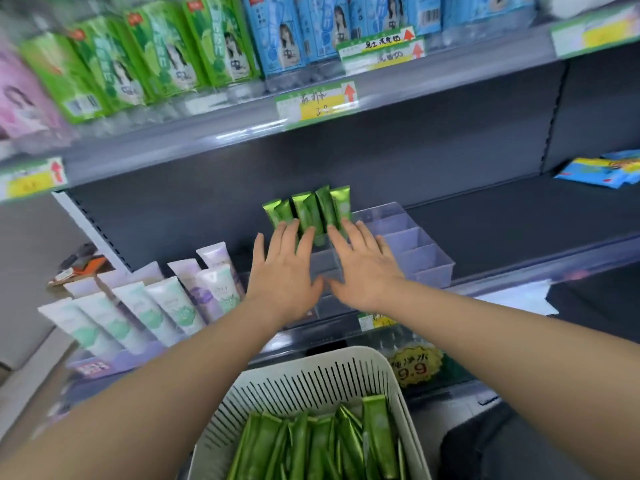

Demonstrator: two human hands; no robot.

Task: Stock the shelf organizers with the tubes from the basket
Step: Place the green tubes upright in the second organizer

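Several green tubes [308,209] stand upright at the back of a clear plastic shelf organizer [412,247] on the middle shelf. My left hand [284,271] and my right hand [363,265] are both flat and spread, fingertips touching the lower parts of those tubes, holding nothing. Below, at the bottom centre, a white slotted basket [311,379] holds several more green tubes [318,445] lying on their sides. The organizer's front compartments between my hands look empty.
White and lilac tubes [166,306] stand in an organizer to the left. Green and blue boxes [194,53] fill the upper shelf. Blue packets [602,171] lie at the far right of the middle shelf. A yellow price tag [415,368] hangs beside the basket.
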